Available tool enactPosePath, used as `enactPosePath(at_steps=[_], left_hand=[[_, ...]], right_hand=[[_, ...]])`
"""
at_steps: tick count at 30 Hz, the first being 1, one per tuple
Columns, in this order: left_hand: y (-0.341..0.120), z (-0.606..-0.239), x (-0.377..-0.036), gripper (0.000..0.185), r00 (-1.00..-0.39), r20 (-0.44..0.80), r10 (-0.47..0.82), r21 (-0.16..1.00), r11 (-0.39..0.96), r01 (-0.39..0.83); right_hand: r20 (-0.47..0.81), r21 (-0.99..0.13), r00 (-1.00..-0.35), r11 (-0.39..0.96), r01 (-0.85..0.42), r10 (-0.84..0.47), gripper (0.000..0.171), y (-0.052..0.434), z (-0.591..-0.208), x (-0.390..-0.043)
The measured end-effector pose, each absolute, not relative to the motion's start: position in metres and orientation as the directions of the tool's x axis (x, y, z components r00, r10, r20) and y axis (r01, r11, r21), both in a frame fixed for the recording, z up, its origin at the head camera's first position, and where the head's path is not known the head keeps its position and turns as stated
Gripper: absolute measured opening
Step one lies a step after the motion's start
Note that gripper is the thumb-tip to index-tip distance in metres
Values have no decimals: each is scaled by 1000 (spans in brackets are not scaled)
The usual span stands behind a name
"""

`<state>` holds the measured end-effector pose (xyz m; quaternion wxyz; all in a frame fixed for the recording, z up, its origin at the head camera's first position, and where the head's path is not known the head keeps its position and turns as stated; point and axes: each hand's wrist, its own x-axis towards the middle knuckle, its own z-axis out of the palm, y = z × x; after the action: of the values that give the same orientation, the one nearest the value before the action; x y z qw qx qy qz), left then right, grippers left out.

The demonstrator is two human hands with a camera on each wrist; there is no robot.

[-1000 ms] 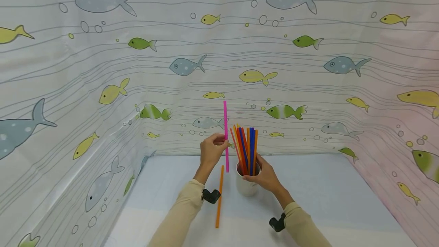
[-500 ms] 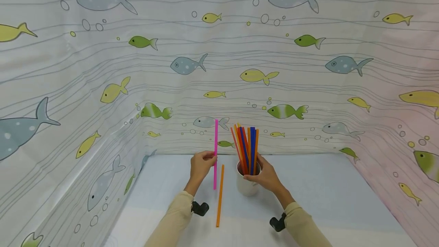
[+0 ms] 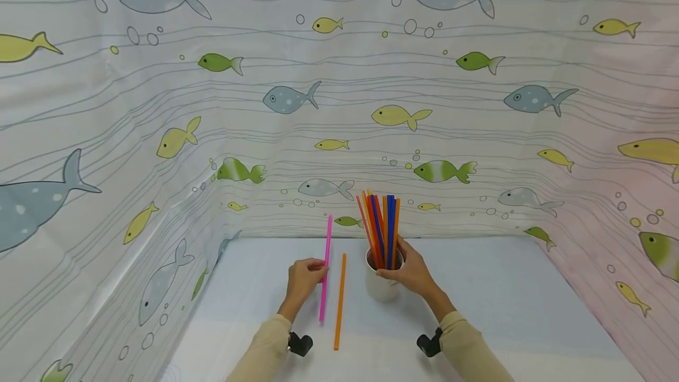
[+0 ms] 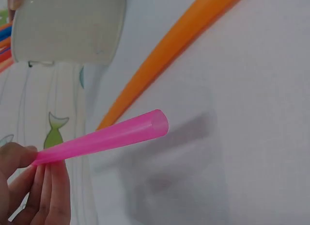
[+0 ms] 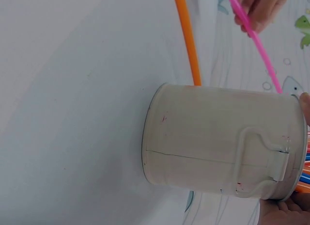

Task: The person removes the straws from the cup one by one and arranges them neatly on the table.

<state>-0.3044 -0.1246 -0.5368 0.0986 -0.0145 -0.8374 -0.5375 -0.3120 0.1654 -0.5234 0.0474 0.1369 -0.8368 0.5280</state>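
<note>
On the left, the left forearm in a beige sleeve [image 3: 265,346] runs up from the bottom edge of the head view and the left hand [image 3: 302,280] sits low over the pale blue table [image 3: 493,305], its fingers [image 4: 41,186] bunched with the thumb and pinching a pink straw [image 3: 325,270] near its middle; the straw stands steeply, leaning slightly, its lower end down at or just above the table and its upper end rising in front of the fish-print curtain [image 3: 159,105]; the left wrist view shows the open round end of the straw jutting out from the fingertips over the table; just to the right of the pink straw an orange straw [image 3: 339,302] lies flat on the table, nearly parallel to it, apart from both hands; further right stands a white mug [image 3: 383,287] packed with upright straws [image 3: 379,229] in orange, red and blue; the right hand [image 3: 411,273] reaches in from the lower right, its forearm angled towards the centre, and grips the mug at the rim, fingers curled round its far side and thumb at the near edge; the right wrist view shows the mug's flat handle [image 5: 261,159] and its base planted on the table.
</note>
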Motion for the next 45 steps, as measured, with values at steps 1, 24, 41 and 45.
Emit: enactPosePath(at_steps=[1,24,41,45], left_hand=[[-125,-539,-304,19,-982,173,-78,895,429,124],[-123,-571,-286,18,-991,136,-8,874,471,116],[-118,-582,-285,21,-998,66,-6,894,445,57],[-117,-583,-286,20,-996,87,4,884,460,79]], right_hand=[[226,-871,-957,402,-282,-181,112,165,-523,-312],[212,-871,-962,415,-265,-171,110,165,-525,-313],[220,-872,-960,407,-273,-172,110,165,-524,-312],[228,-873,-959,401,-279,-171,109,165,-525,-313]])
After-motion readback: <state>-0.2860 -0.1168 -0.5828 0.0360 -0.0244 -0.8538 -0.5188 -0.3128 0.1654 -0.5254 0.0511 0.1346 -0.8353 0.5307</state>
